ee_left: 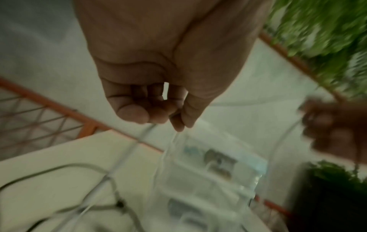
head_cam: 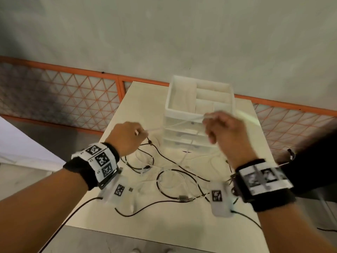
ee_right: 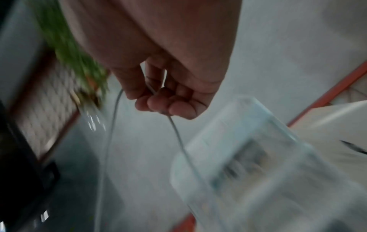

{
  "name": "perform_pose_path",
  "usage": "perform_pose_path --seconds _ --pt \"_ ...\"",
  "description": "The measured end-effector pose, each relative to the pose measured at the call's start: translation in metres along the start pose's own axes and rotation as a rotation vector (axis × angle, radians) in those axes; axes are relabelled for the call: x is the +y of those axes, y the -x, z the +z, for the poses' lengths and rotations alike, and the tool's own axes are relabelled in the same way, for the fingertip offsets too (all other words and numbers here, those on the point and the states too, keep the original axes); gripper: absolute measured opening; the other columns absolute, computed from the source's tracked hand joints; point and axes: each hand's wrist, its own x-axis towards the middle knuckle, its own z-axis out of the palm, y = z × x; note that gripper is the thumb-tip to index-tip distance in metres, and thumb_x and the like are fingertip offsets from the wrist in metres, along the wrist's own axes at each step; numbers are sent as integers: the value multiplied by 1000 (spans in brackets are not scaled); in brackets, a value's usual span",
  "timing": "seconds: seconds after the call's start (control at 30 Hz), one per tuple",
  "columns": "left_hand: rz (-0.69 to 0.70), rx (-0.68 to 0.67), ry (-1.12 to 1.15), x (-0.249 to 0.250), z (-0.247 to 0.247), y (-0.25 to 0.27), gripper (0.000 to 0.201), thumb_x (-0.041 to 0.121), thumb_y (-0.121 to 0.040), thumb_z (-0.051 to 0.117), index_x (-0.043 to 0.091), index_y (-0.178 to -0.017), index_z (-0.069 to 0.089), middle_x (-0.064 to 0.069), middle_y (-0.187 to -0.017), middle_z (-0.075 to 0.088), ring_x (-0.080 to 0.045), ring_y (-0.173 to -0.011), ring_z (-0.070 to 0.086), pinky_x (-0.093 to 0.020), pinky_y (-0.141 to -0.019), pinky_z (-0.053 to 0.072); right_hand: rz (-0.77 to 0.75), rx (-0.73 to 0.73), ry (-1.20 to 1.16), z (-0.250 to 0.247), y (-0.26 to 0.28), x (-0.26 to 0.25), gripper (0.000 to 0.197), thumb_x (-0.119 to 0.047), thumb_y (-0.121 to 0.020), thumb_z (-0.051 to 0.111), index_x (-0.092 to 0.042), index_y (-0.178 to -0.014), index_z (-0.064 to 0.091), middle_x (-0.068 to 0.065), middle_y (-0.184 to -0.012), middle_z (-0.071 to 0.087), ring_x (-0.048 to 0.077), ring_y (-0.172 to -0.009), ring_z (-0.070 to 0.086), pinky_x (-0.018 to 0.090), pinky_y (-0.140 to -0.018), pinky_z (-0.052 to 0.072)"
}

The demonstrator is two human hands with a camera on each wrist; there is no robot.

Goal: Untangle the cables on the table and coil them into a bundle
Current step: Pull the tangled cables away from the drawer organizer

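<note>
A thin white cable (head_cam: pixel 175 123) stretches taut above the pale table (head_cam: pixel 255 143), pinched in the curled fingers of the left hand (head_cam: pixel 125 137) and gripped by the closed right hand (head_cam: pixel 224 130). Below lie tangled black and white cables (head_cam: pixel 164 172). Just behind stands a clear plastic drawer organizer (head_cam: pixel 198 99).

Pale cream table (head_cam: pixel 242 114), rectangular, standing beside an orange mesh fence. On its far half stands a translucent drawer unit (head_cam: pixel 193 125) with an open compartmented top tray. Nearer lies a tangle of black cables (head_cam: pixel 164 157) and white cables (head_cam: pixel 213 157), overlapping, with a metal connector (head_cam: pixel 183 199) at the near edge.
</note>
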Motion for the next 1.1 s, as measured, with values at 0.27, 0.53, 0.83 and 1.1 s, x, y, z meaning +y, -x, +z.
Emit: perform_pose_path --seconds 0.27,0.53,0.83,1.1 --pt "-249 -202 408 -46 19 8 49 44 -101 41 13 -73 65 -10 -81 71 -32 -88 68 -45 -86 57 56 247 149 -39 0 2 17 -34 -95 55 -33 -87 70 -5 -75 68 17 -56 56 37 -60 48" --pt "-13 15 840 -4 -66 3 29 29 -97 58 2 -87 64 -7 -63 57 -22 -67 70 -44 -80 60 320 223 382 -36 20 42 23 -35 -90 49 -36 -87 72 -4 -90 73 25 -76 66 49 -80 56" --pt "154 -134 555 -2 -35 11 5 18 -85 75 21 -89 75 -1 -86 78 -11 -83 74 -21 -83 51 128 479 253 -70 -17 20 25 -29 -95 49 -41 -108 66 -6 -121 66 30 -88 74 46 -82 59" --pt "248 -120 476 34 -3 10 15 36 -91 66 28 -91 79 9 -70 75 -10 -67 71 -21 -63 57 371 14 622 -84 -2 73 86 -11 -85 64 -48 -152 26 2 -124 63 20 -93 62 32 -82 46"
